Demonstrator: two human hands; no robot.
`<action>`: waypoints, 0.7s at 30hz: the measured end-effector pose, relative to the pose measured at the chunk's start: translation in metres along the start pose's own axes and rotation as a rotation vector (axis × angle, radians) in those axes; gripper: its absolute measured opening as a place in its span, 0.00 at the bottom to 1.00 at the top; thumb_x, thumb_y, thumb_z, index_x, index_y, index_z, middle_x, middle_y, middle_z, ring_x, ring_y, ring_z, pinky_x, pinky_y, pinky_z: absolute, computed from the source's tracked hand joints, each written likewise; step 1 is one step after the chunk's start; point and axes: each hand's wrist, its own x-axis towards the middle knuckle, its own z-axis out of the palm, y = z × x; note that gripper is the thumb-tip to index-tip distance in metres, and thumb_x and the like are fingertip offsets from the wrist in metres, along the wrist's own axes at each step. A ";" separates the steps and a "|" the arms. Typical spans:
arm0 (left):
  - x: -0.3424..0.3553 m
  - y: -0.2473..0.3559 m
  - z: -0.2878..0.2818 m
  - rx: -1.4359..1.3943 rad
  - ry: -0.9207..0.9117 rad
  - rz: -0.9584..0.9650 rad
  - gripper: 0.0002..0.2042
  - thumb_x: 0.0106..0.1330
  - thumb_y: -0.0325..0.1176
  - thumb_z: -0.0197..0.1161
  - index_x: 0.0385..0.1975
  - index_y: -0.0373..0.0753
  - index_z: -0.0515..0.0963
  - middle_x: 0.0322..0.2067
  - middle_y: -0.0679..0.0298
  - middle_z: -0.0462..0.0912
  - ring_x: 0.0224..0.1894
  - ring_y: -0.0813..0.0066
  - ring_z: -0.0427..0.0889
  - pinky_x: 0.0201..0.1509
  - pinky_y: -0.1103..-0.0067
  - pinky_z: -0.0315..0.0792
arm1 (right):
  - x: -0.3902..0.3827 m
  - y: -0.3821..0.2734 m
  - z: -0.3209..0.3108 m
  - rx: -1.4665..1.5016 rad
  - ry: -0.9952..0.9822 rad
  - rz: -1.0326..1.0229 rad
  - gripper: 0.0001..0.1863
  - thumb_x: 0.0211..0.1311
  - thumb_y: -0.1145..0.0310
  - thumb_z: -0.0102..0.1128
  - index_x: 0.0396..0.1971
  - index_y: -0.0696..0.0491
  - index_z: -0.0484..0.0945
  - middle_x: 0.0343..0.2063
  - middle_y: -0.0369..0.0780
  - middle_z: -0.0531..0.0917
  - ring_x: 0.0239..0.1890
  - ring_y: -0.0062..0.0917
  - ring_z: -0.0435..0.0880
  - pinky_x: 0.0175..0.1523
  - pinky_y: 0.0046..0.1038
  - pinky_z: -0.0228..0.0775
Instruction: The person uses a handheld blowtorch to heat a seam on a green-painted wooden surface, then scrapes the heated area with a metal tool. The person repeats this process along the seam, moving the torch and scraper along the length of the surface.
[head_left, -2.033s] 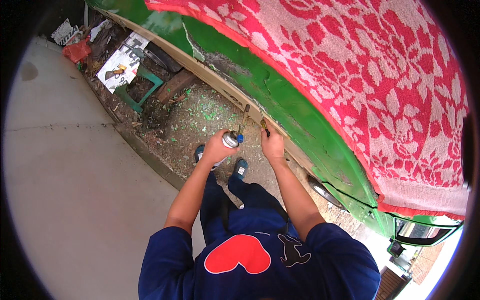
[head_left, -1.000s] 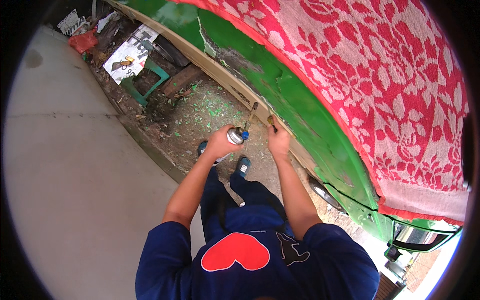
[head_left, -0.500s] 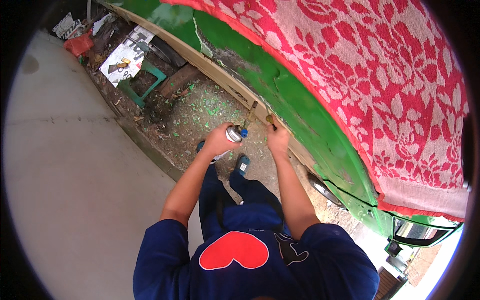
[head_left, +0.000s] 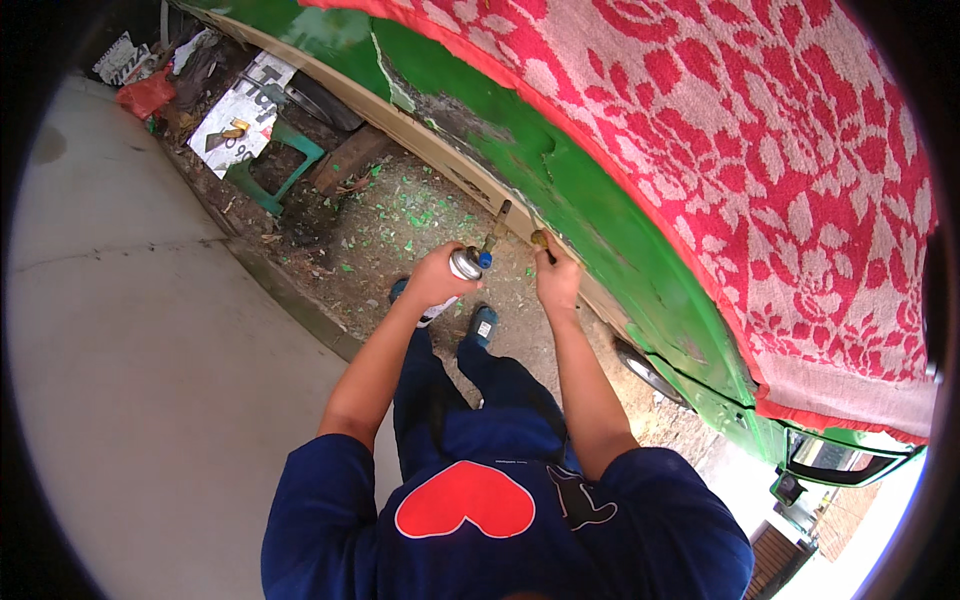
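My left hand (head_left: pixel 436 280) is closed around a gas torch (head_left: pixel 466 264), a silver canister with a blue knob and a brass-coloured burner tube. Its nozzle points away from me, toward the beige lower strip (head_left: pixel 420 128) of a green vehicle. No flame can be made out. Close to that strip, my right hand (head_left: pixel 558 282) grips a small scraper (head_left: pixel 541 239) with a dark handle and yellowish blade; the fingers partly hide it. The scraper's tip is at or very near the panel edge; contact is unclear. Along the green side (head_left: pixel 600 205), paint is cracked and peeled.
A red and pink patterned towel (head_left: pixel 760 130) drapes over the vehicle. A green stool (head_left: pixel 290 190) and a printed white board (head_left: pixel 232 125) with small items lie at far left. Green flakes (head_left: pixel 415 212) litter the ground. A pale wall (head_left: pixel 130 330) runs along my left.
The view has shifted slightly, and the torch's burner tube now shows more clearly. Both hands keep nearly the same place and grip.
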 end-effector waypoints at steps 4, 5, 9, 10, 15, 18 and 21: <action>0.003 0.004 0.000 0.033 -0.015 0.009 0.38 0.41 0.43 0.82 0.53 0.33 0.76 0.43 0.50 0.85 0.46 0.59 0.86 0.52 0.69 0.78 | 0.003 0.008 0.013 -0.051 0.048 -0.055 0.20 0.62 0.67 0.64 0.55 0.51 0.81 0.48 0.53 0.84 0.53 0.46 0.83 0.59 0.37 0.73; 0.003 0.004 -0.001 0.050 -0.002 0.014 0.37 0.41 0.43 0.82 0.53 0.33 0.76 0.42 0.50 0.85 0.46 0.60 0.86 0.52 0.69 0.78 | 0.005 0.003 0.018 -0.075 0.079 -0.102 0.20 0.63 0.67 0.64 0.55 0.52 0.82 0.48 0.53 0.84 0.54 0.45 0.82 0.59 0.37 0.73; 0.004 -0.004 0.002 0.011 -0.009 0.004 0.36 0.41 0.41 0.82 0.53 0.33 0.76 0.42 0.51 0.86 0.45 0.62 0.86 0.51 0.70 0.78 | 0.003 -0.001 -0.004 0.016 -0.014 0.024 0.19 0.63 0.66 0.64 0.55 0.49 0.82 0.48 0.54 0.83 0.55 0.47 0.81 0.62 0.38 0.70; 0.005 -0.008 0.004 -0.026 -0.025 -0.008 0.36 0.42 0.40 0.82 0.53 0.33 0.76 0.42 0.52 0.86 0.45 0.62 0.86 0.51 0.70 0.78 | 0.004 -0.001 0.000 -0.022 0.014 -0.006 0.19 0.63 0.66 0.64 0.55 0.50 0.82 0.48 0.53 0.83 0.55 0.46 0.82 0.61 0.37 0.71; 0.005 -0.008 0.005 -0.025 -0.009 0.021 0.36 0.41 0.41 0.81 0.52 0.32 0.76 0.41 0.51 0.86 0.44 0.61 0.86 0.50 0.70 0.78 | 0.002 0.002 -0.003 0.011 0.020 -0.019 0.19 0.64 0.66 0.64 0.55 0.49 0.82 0.48 0.52 0.84 0.52 0.45 0.83 0.58 0.37 0.74; 0.012 -0.010 0.006 -0.040 0.029 0.058 0.36 0.41 0.45 0.80 0.51 0.33 0.77 0.40 0.50 0.85 0.43 0.56 0.86 0.49 0.68 0.78 | 0.005 0.001 0.014 -0.067 0.054 -0.058 0.19 0.63 0.66 0.64 0.55 0.49 0.82 0.47 0.52 0.84 0.51 0.46 0.84 0.57 0.38 0.74; 0.006 -0.004 0.002 -0.102 -0.029 -0.043 0.36 0.41 0.39 0.82 0.52 0.31 0.76 0.42 0.51 0.85 0.45 0.63 0.86 0.51 0.70 0.78 | 0.007 0.001 0.013 -0.089 0.024 -0.032 0.20 0.65 0.67 0.62 0.56 0.54 0.81 0.45 0.52 0.86 0.47 0.33 0.87 0.55 0.28 0.74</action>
